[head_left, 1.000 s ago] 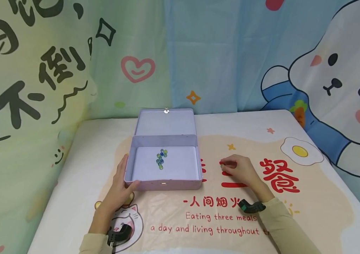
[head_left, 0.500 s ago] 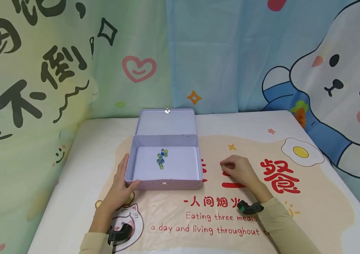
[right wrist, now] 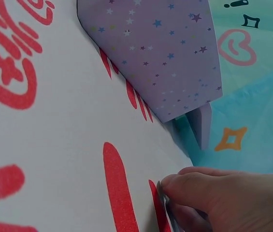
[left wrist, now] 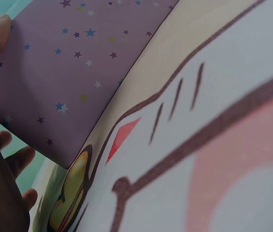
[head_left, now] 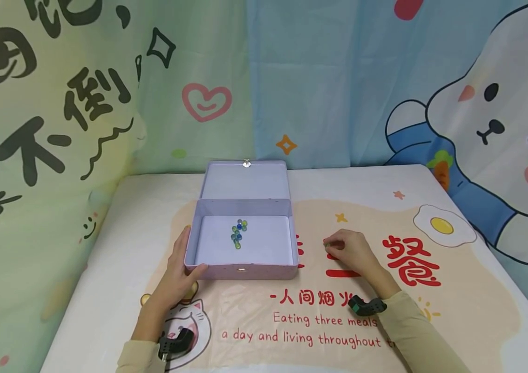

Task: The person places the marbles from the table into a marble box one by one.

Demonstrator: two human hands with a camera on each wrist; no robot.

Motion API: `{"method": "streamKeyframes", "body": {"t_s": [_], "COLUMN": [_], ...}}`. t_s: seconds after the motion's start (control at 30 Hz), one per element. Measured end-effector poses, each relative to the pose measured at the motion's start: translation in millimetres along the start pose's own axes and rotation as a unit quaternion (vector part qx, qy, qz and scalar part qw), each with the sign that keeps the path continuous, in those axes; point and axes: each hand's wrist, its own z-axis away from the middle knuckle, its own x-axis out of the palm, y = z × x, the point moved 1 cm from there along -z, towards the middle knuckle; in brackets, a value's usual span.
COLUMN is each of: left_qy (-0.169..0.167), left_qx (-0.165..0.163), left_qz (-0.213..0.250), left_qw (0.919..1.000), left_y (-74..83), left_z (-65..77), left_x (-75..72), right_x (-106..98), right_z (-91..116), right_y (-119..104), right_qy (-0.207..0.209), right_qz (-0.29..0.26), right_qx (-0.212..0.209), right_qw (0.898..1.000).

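A lilac tin box [head_left: 264, 272] printed with small stars stands with its lid [head_left: 245, 181] swung back. Inside lies a loose cluster of green and blue glass marbles [head_left: 238, 237]. My left hand [head_left: 175, 280] grips the box at its front left corner, thumb on the front rim and fingers along the left side. In the left wrist view the box's side wall [left wrist: 73, 63] rises beside that hand. To the right of the box, my right hand [head_left: 353, 253] pinches a small greenish marble [head_left: 326, 245] low over the tablecloth, mostly hidden by the fingertips.
The tablecloth [head_left: 329, 357] carries red lettering, a printed egg and a printed cat. Behind the table hangs a cartoon-printed curtain [head_left: 301, 103]. Both wrists wear black camera bands, one of them the right band [head_left: 367, 306].
The head view has shifted very slightly. Both hands, the box and the marbles keep their places.
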Motion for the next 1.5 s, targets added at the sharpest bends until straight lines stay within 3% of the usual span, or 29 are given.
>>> {"method": "streamKeyframes", "body": {"t_s": [0.27,0.67,1.17,1.5], "left_qy": [-0.004,0.0,0.004,0.005], "left_qx": [-0.009,-0.002,0.007,0.002], "left_qz": [-0.002,-0.003,-0.006,-0.012], "left_qw": [0.9999,1.0,1.0,0.9999], "left_y": [0.3,1.8,-0.4,0.2], "left_z": [0.3,0.6,-0.1,0.9], "left_x": [-0.2,-0.9,0.1,-0.7], "right_x": [-1.2,-6.2,-13.5,-23.2], "right_z": [-1.7,-2.9,-1.1,3.6], "right_y": [-2.2,-16.5,-36.4,-58.9], "right_qy": [0.015,0.006,0.016,0.026], "right_qz": [0.004,0.008,-0.021,-0.044], "right_qx": [-0.014,0.001,-0.016,-0.056], "right_qw": [1.0,1.0,1.0,0.997]}}
